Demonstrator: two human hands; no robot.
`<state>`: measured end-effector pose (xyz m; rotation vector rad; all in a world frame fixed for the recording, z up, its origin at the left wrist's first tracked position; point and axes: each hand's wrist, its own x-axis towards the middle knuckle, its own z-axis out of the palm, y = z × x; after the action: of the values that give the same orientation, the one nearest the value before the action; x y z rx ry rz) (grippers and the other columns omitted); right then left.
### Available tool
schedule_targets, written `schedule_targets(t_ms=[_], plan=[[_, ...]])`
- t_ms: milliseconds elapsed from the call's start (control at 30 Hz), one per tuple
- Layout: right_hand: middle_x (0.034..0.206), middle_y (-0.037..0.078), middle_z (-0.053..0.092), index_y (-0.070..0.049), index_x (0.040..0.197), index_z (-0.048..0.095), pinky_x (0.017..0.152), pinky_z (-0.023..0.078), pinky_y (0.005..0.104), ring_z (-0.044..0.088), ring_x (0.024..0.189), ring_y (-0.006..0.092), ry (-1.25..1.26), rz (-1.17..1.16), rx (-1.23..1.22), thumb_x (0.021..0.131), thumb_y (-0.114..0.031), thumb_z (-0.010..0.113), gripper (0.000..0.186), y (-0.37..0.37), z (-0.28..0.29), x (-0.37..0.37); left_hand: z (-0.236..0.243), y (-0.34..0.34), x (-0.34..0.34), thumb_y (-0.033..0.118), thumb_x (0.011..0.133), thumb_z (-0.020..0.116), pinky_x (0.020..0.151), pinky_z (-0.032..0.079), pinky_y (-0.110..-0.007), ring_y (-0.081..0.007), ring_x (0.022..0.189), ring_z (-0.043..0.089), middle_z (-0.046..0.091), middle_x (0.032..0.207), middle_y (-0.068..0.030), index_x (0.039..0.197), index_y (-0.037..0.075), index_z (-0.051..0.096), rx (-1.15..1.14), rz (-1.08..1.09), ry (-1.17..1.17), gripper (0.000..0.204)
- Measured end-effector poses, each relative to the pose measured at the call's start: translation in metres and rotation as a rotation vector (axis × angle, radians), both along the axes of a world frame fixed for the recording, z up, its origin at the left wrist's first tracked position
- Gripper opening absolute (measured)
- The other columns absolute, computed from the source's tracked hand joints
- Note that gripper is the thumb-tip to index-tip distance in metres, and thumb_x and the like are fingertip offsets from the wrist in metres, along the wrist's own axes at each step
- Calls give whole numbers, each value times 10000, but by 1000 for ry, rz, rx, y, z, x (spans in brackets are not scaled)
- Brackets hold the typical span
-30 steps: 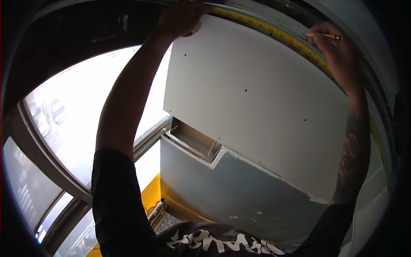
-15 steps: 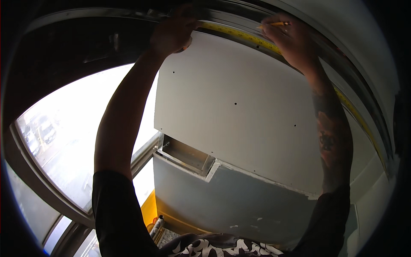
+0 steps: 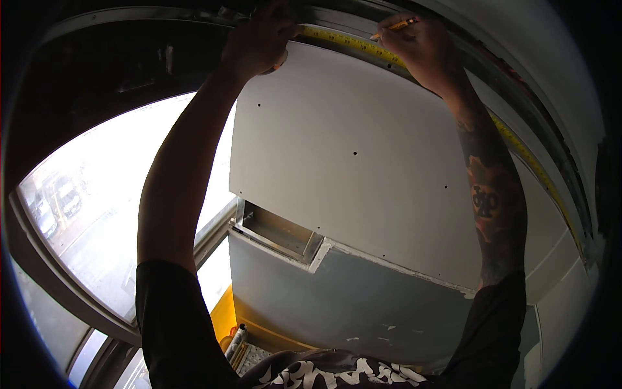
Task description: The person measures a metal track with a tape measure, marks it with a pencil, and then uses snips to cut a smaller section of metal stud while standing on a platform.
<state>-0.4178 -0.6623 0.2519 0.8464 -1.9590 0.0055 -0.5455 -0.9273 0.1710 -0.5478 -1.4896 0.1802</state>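
Observation:
Both my arms reach up to a metal track (image 3: 350, 17) along the top of a white wall panel. At its left part, my left hand (image 3: 256, 48) is closed on the tape measure's end; what exactly lies in the palm is hidden. From those fingers the yellow tape measure blade (image 3: 346, 42) runs rightward along the track, passes behind my right wrist and curves down the far right. My right hand (image 3: 424, 55) pinches a yellow pencil (image 3: 396, 27), its point aimed left and down at the track just above the blade.
The white panel (image 3: 324, 129) with several dark screw dots stands in front of me. Below it are a rectangular opening (image 3: 278, 230) and a grey wall board (image 3: 304, 279). A bright window (image 3: 103, 194) lies left, and tools including a grey tube (image 3: 237, 340) sit low down.
My right hand has moved left and slightly up along the tape with the pencil. My left hand stays at nearly the same spot, and the whole view has shifted a little.

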Motion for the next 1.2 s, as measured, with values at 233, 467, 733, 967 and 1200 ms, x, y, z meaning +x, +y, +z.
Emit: schedule_targets(t_ms=[233, 467, 733, 967, 1200], plan=[[951, 142, 752, -38, 1041, 715, 805, 566, 303, 735, 930, 211, 49, -46, 22, 939, -311, 645, 299, 3, -2, -4, 0, 9, 12, 241, 933, 582, 999, 516, -436, -325, 1290, 523, 449, 1473, -154, 1171, 121, 698, 280, -221, -367, 290], [881, 150, 736, 13, 983, 709, 697, 586, 360, 717, 777, 242, -49, -7, -70, 923, -279, 681, 299, -14, -7, 20, 1, 1, 3, 163, 805, 643, 1035, 510, -387, -286, 1435, 324, 579, 1344, -137, 1172, 129, 704, -1, 32, -116, 373], [888, 151, 738, 10, 963, 721, 730, 593, 343, 725, 809, 224, -55, -125, -13, 952, -291, 642, 311, -15, -4, 19, 0, 3, 6, 184, 889, 614, 982, 539, -414, -297, 1365, 437, 496, 1425, -143, 1168, 113, 686, 112, -79, -236, 297], [788, 120, 735, 10, 894, 730, 662, 576, 332, 709, 699, 200, -39, -37, -58, 953, -283, 630, 316, -16, -3, 17, 2, 4, 10, 241, 937, 582, 983, 518, -423, -310, 1274, 535, 443, 1463, -167, 1152, 92, 680, 190, -230, -277, 280], [840, 123, 744, 9, 918, 728, 661, 578, 324, 714, 717, 197, 25, -28, 7, 957, -299, 631, 325, -19, -5, 17, 2, 3, 20, 245, 946, 572, 994, 512, -422, -304, 1289, 524, 440, 1469, -156, 1151, 99, 684, 259, -234, -394, 275]])
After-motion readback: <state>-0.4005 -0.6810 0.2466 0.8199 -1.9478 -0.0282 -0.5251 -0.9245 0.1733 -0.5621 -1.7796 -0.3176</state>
